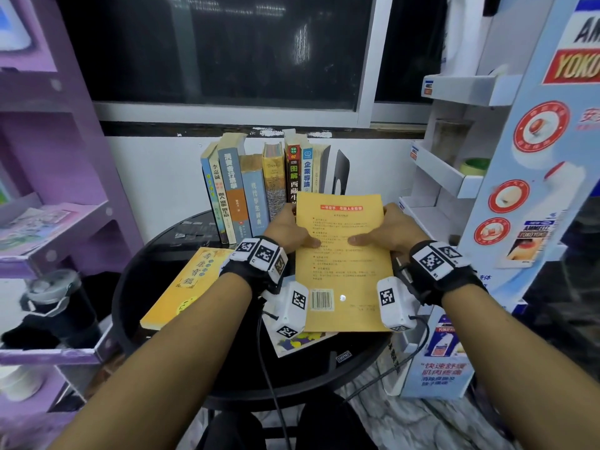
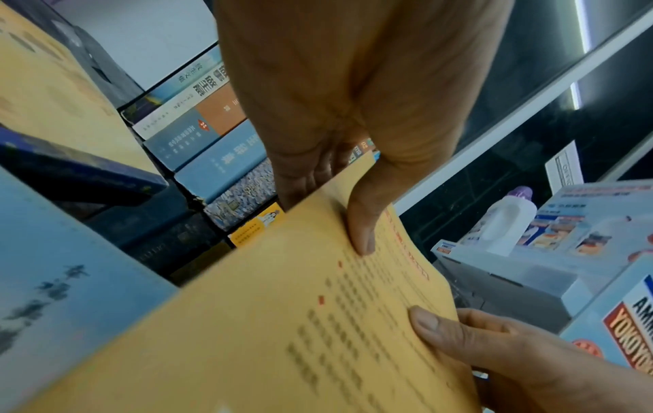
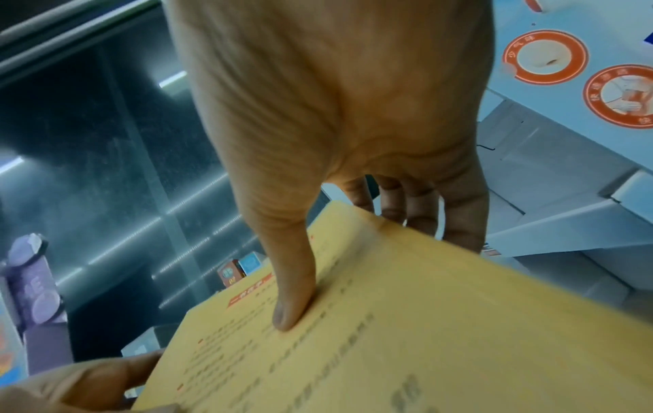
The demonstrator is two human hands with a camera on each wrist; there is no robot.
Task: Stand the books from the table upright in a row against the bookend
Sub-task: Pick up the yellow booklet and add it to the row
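Observation:
A yellow paperback [image 1: 342,264] with its back cover and barcode up hangs above the round black table [image 1: 136,287], held by both hands. My left hand [image 1: 289,230] grips its left edge, thumb on the cover [image 2: 360,234], fingers beneath. My right hand [image 1: 389,230] grips the right edge the same way, thumb on top [image 3: 293,304]. Behind it several books [image 1: 256,186] stand upright in a row, ending at a dark metal bookend [image 1: 341,172] on the right. Another yellow book [image 1: 188,284] lies flat at the left. A blue-and-yellow book [image 1: 302,341] lies under the held one.
A purple shelf unit [image 1: 55,190] stands at the left with a dark bottle [image 1: 61,306] on it. A white and blue display stand [image 1: 506,177] crowds the right side. A wall and dark window [image 1: 214,50] lie behind the book row.

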